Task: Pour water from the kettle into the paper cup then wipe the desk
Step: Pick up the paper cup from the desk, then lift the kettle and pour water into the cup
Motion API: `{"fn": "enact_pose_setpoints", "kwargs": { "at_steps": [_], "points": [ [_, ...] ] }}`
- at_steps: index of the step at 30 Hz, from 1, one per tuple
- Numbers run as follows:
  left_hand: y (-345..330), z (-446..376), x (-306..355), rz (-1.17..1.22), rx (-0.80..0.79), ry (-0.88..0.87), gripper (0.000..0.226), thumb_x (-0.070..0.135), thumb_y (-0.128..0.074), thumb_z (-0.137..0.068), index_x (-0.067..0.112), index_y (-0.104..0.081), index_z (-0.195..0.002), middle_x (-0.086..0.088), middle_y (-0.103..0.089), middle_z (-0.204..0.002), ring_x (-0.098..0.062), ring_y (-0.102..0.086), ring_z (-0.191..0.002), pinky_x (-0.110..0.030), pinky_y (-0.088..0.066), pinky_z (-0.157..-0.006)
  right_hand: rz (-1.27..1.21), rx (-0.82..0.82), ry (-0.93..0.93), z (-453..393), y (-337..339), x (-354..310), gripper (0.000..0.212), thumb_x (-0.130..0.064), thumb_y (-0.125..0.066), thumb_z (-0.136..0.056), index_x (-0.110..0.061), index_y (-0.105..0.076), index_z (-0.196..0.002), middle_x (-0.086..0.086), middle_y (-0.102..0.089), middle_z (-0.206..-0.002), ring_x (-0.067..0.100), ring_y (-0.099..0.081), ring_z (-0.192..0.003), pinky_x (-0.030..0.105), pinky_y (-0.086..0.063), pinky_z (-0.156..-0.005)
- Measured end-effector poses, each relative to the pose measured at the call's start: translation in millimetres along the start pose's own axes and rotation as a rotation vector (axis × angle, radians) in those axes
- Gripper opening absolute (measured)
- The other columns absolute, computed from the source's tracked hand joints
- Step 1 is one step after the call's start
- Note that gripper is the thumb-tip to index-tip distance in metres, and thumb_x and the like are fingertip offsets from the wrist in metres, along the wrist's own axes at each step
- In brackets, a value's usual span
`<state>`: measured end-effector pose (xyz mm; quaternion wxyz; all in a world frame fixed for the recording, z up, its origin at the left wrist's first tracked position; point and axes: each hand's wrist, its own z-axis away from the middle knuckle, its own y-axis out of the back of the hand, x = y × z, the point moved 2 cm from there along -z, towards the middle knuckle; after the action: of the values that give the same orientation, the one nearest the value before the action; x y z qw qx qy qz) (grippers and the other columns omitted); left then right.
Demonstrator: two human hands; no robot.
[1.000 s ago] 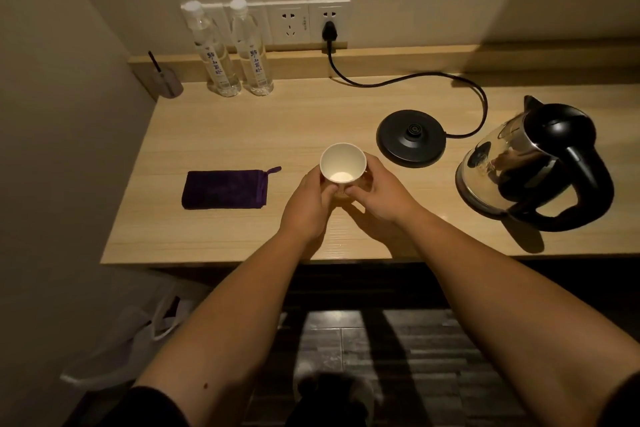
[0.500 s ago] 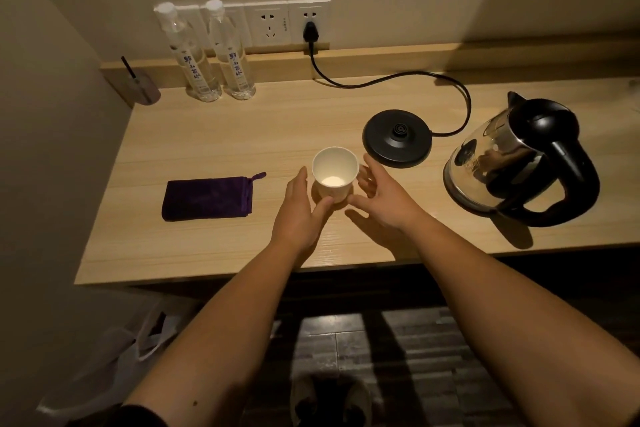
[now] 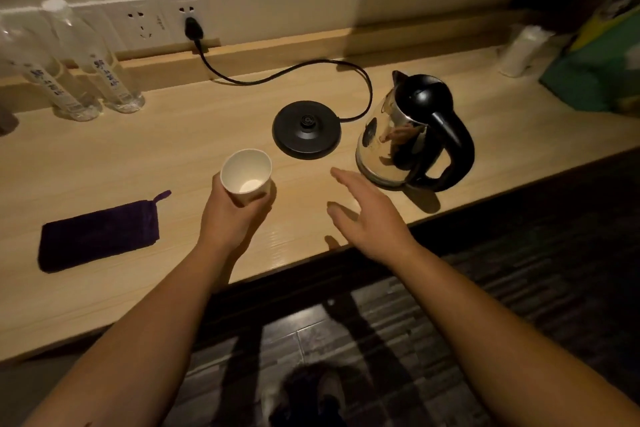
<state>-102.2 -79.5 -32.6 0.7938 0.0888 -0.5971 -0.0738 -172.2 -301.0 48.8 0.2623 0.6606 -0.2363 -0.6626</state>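
Observation:
A white paper cup (image 3: 246, 174) stands upright on the wooden desk (image 3: 166, 156), and my left hand (image 3: 231, 215) wraps around its lower part. My right hand (image 3: 367, 215) hovers open, fingers spread, between the cup and the kettle (image 3: 412, 135), touching neither. The steel kettle with a black lid and handle stands off its round black base (image 3: 306, 128), handle to the right. A folded purple cloth (image 3: 100, 236) lies on the desk to the left of my left hand.
Two clear water bottles (image 3: 83, 59) stand at the back left under a wall socket (image 3: 166, 19) with the base's cord plugged in. A white roll (image 3: 521, 50) and a green bag (image 3: 599, 69) sit at the far right. The desk's front edge runs under my forearms.
My right hand has left the cup and moved right toward the kettle, opening. My left hand stays on the cup. My view has swung to the right.

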Motion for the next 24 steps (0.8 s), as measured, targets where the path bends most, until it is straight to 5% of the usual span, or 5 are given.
{"fn": "enact_pose_setpoints", "kwargs": {
  "at_steps": [5,11,17,20,24],
  "points": [
    [1,-4,-5,-0.155,0.004,-0.032,0.082,0.027,-0.08,-0.079,0.033,-0.027,-0.142,0.007,-0.046,-0.13,-0.019,-0.046,-0.118,-0.031,-0.042,-0.091,0.25,0.579,0.096,13,98,7,0.047,-0.02,-0.061,-0.088,-0.009,-0.049,-0.132,0.01,-0.042,-0.141,0.021,-0.034,-0.135,0.039,-0.034,-0.109],
    [-1,-2,-6,-0.132,0.013,-0.032,0.082,0.026,-0.078,-0.081,0.033,-0.026,-0.144,0.006,-0.046,-0.13,-0.016,-0.044,-0.115,-0.033,-0.039,-0.091,0.051,0.443,-0.36,4,123,51,0.076,-0.036,-0.07,-0.082,-0.021,-0.028,-0.145,-0.001,-0.036,-0.145,0.014,-0.039,-0.13,0.034,-0.041,-0.103],
    [0,-2,-9,-0.117,0.01,-0.029,0.083,0.027,-0.079,-0.081,0.038,-0.026,-0.143,0.006,-0.047,-0.131,-0.019,-0.046,-0.119,-0.034,-0.043,-0.094,-0.263,0.458,-0.428,-4,113,62,0.042,-0.035,-0.069,-0.083,-0.022,-0.049,-0.117,-0.013,-0.057,-0.101,0.004,-0.058,-0.091,0.017,-0.044,-0.066],
    [-5,3,-5,-0.109,0.01,-0.028,0.081,0.018,-0.075,-0.084,0.031,-0.025,-0.146,0.008,-0.044,-0.126,-0.015,-0.044,-0.113,-0.018,-0.041,-0.076,-0.362,0.461,-0.431,-9,110,64,0.035,-0.032,-0.07,-0.083,-0.02,-0.052,-0.11,-0.006,-0.059,-0.099,0.006,-0.058,-0.088,0.019,-0.043,-0.064],
    [0,-3,-6,-0.233,0.049,-0.057,0.081,0.028,-0.078,-0.08,0.027,-0.028,-0.144,0.006,-0.048,-0.125,-0.018,-0.047,-0.114,-0.033,-0.041,-0.09,-0.385,0.471,-0.389,-10,111,57,0.032,-0.029,-0.069,-0.084,-0.021,-0.052,-0.11,-0.007,-0.058,-0.1,0.006,-0.058,-0.089,0.019,-0.042,-0.065]
  ]
}}
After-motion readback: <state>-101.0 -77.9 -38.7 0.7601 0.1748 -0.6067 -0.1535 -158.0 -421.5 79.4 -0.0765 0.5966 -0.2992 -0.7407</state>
